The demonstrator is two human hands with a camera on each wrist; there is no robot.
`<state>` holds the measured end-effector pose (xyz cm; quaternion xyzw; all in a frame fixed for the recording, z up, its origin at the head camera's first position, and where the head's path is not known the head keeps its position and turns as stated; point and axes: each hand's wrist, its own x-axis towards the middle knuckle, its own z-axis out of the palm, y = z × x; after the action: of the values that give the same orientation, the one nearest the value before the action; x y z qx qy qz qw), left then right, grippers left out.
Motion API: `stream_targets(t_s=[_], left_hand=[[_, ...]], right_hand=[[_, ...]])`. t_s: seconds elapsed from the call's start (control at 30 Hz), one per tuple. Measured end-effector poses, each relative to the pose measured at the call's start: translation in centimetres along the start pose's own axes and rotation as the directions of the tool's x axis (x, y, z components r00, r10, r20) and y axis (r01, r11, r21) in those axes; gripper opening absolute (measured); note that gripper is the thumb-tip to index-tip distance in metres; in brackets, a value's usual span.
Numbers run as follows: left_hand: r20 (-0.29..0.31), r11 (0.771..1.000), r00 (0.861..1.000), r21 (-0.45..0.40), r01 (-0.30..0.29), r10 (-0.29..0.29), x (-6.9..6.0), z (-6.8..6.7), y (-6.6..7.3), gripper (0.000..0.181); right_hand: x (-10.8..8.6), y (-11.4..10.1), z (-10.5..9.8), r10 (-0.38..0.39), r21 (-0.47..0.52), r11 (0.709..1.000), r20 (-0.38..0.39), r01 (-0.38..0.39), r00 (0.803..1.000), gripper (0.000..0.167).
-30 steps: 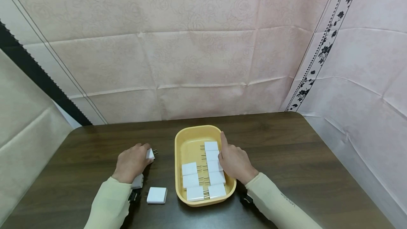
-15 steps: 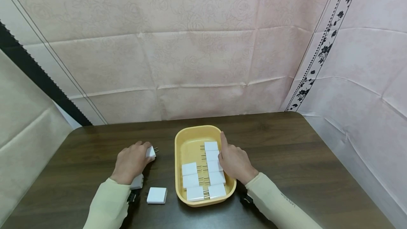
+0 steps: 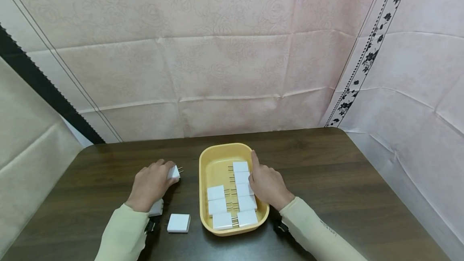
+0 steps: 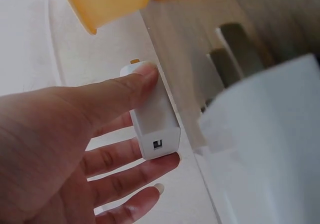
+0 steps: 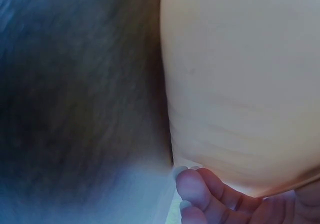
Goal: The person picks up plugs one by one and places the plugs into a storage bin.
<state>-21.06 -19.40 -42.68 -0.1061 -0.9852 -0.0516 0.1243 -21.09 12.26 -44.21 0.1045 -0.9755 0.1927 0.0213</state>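
Observation:
In the head view my left hand [image 3: 150, 182] holds a white charger [image 3: 174, 172] left of the yellow tray [image 3: 217, 164], its metal prongs pointing right. The left wrist view shows the thumb on one face of this charger, fingers behind it, and a USB port [image 4: 158, 144] at its end. My right hand [image 3: 270, 184] grips the tray's right wall, index finger along the rim; in the right wrist view its fingertips [image 5: 192, 186] bend against the outer wall. Inside the tray, white chargers form a longer right column [image 3: 243, 177] and a shorter left column [image 3: 217, 206], prongs facing each other.
Another charger [image 3: 178, 223] lies on the brown wooden table [image 3: 319, 164], left of the tray's near end. One more charger [image 3: 156, 208] is partly hidden by the left wrist. Patterned cloth [image 3: 224, 71] hangs behind the table.
My left hand has shifted slightly right with its charger, a little closer to the tray. The right hand, the tray and the chargers in it have stayed put.

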Motion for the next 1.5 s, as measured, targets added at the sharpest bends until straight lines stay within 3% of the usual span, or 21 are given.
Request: stream_targets(t_s=[0.63, 0.93, 1.5], left_hand=[[0.001, 0.998, 0.999, -0.057, -0.035, 0.035, -0.2, -1.1, 1.0, 0.043], [-0.041, 0.997, 0.998, -0.063, -0.049, 0.047, -0.2, -1.5, 1.5, 0.043], [0.024, 0.996, 0.999, -0.081, -0.039, 0.041, 0.0, -2.0, 2.4, 0.046]], right_hand=[[-0.1, 0.0, 0.1, -0.001, 0.013, 1.0, 0.003, 0.001, 1.0, 0.071], [-0.1, 0.0, 0.1, 0.004, 0.01, 1.0, 0.006, -0.004, 1.0, 0.072], [0.0, 0.2, 0.1, -0.011, 0.009, 1.0, -0.003, 0.011, 1.0, 0.071]])
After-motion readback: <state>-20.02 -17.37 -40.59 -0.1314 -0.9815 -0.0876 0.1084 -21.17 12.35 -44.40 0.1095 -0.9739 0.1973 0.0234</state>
